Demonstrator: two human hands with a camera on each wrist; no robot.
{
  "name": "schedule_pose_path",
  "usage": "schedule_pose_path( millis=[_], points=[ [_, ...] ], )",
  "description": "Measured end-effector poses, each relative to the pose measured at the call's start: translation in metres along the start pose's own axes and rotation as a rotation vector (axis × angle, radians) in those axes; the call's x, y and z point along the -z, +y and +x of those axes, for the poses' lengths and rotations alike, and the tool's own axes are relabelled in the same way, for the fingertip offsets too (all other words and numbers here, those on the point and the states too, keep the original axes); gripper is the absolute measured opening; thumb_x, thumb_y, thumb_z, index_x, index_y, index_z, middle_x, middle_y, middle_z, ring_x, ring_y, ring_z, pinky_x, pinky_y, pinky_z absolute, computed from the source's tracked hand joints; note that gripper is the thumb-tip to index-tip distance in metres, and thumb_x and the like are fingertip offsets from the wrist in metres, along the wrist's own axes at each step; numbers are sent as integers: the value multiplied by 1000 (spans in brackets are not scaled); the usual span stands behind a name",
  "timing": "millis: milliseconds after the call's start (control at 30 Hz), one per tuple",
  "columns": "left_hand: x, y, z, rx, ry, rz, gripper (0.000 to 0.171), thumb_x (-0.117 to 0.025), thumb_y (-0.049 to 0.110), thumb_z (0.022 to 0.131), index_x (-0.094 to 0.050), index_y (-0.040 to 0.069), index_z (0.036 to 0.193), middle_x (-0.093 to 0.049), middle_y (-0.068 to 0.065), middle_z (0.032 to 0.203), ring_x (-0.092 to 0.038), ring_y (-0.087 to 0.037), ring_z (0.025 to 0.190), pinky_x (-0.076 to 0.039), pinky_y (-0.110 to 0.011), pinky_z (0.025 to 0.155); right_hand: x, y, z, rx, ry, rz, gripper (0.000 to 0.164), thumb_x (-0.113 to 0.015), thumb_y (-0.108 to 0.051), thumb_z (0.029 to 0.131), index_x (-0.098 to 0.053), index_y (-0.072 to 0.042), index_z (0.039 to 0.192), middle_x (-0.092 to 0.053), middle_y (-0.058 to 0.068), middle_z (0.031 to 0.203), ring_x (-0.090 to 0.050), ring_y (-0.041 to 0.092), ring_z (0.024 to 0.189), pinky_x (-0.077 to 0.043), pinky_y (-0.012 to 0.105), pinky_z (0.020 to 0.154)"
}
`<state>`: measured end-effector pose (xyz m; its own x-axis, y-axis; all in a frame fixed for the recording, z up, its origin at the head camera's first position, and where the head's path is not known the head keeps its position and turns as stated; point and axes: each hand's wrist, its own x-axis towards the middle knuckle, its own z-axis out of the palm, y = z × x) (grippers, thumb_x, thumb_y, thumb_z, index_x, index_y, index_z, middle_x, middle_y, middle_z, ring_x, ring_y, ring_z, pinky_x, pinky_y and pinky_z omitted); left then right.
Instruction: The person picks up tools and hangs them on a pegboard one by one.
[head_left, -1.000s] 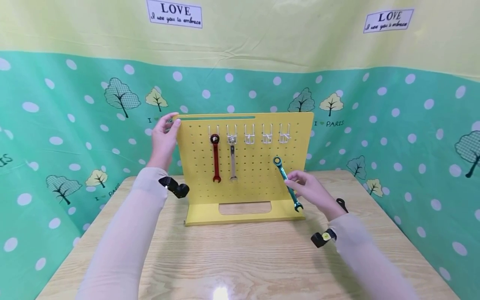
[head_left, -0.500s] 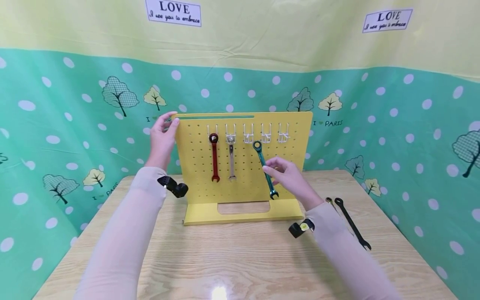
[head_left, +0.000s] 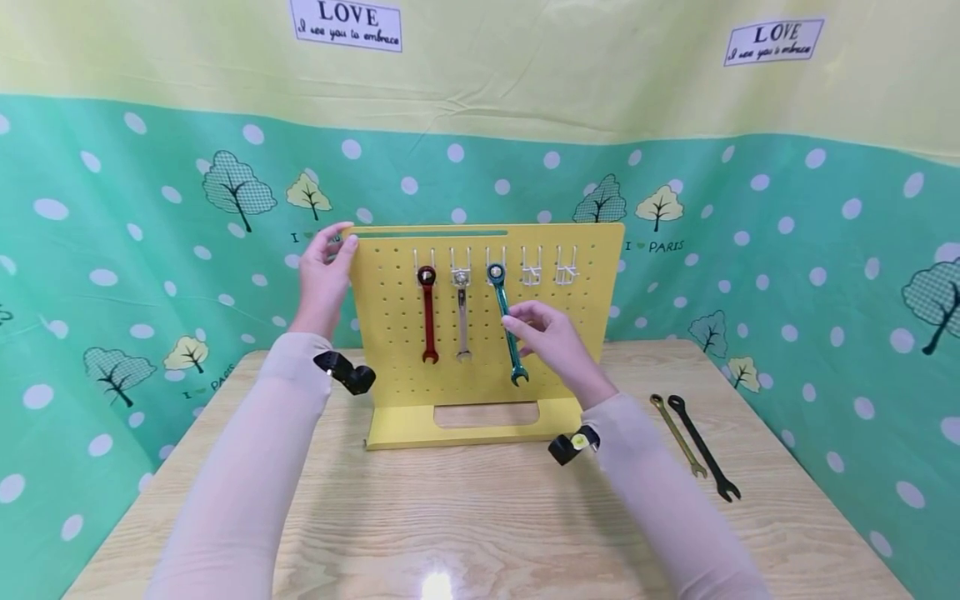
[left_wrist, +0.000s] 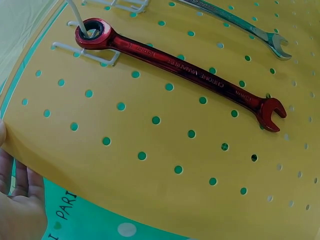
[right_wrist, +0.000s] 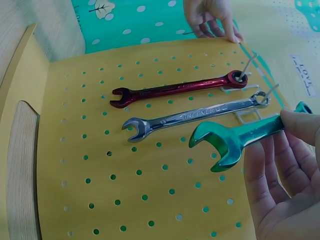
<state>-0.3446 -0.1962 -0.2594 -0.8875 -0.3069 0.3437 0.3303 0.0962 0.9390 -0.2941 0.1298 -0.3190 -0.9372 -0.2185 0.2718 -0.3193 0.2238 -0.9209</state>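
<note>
A yellow pegboard (head_left: pixel 401 375) stands on the table, its upper left corner held by my left hand (head_left: pixel 322 279), thumb in front. My right hand (head_left: pixel 553 343) pinches a green ratchet wrench (head_left: pixel 515 358) by its shaft. The ring end of this wrench overlaps the third white hook from the left, and its open end points down, slightly tilted. To its left, a red wrench (head_left: pixel 429 325) and a silver wrench (head_left: pixel 462 321) hang from the first two hooks by their rings. In the right wrist view, the green wrench's open jaw (right_wrist: pixel 230 145) faces the camera.
Two more hooks, a fourth (head_left: pixel 532 273) and a fifth (head_left: pixel 567 273), bear nothing. On the wooden table (head_left: pixel 450 517) to the right lie a gold wrench (head_left: pixel 678 437) and a black wrench (head_left: pixel 705 450), side by side. A patterned curtain (head_left: pixel 150 208) surrounds the table.
My right hand has carried the green wrench left and up from the board's lower right to the third hook. The gold and black wrenches have come into view. My left hand stays put.
</note>
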Motion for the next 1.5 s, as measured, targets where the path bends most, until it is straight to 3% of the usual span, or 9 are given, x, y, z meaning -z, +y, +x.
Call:
schedule_pose_path(
  millis=[1000, 1500],
  points=[
    [2, -2, 2, 9, -1, 3, 35, -61, 38, 99, -62, 29, 133, -57, -1, 122, -56, -16, 109, -49, -34, 95, -11, 24, 19, -84, 3, 83, 34, -69, -30, 98, -64, -3, 118, -63, 12, 113, -60, 25, 103, -57, 42, 87],
    [0, -2, 1, -1, 0, 9, 37, -60, 37, 100, -60, 27, 135, -55, 0, 122, -55, -16, 108, -49, -34, 96, -8, 32, 26, -123, 18, 68, 38, -66, -38, 98, -63, -8, 123, -67, 7, 121, -61, 24, 112, -52, 41, 95]
  ],
)
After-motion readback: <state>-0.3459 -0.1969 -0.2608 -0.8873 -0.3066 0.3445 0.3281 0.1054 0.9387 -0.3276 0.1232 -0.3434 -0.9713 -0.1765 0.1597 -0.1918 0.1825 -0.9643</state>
